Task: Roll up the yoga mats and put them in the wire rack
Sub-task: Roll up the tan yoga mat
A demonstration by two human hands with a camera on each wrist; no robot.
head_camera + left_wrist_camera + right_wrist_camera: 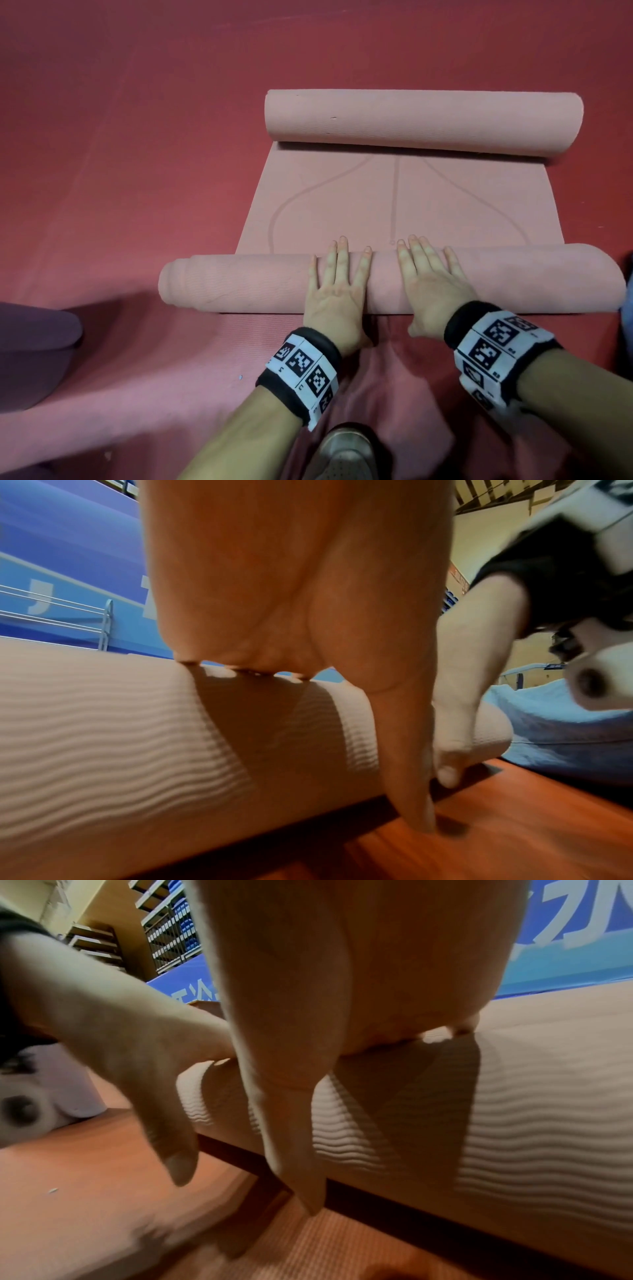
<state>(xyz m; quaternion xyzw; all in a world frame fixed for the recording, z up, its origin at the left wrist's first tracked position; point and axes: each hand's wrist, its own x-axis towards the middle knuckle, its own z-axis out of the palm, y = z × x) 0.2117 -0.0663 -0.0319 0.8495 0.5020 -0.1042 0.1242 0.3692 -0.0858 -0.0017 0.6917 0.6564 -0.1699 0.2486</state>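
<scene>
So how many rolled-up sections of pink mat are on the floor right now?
2. The near roll lies under both the left hand and right hand; the far roll sits at the mat's other end, a flat stretch between them.

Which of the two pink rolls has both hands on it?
The near roll, closest to the person: the left hand and right hand lie flat across its top. The far roll lies beyond the flat stretch, untouched.

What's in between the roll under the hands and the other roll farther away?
Only the flat, still-unrolled stretch of the pink mat, with faint curved lines on it, between the near roll and the far roll. The head view shows it.
</scene>
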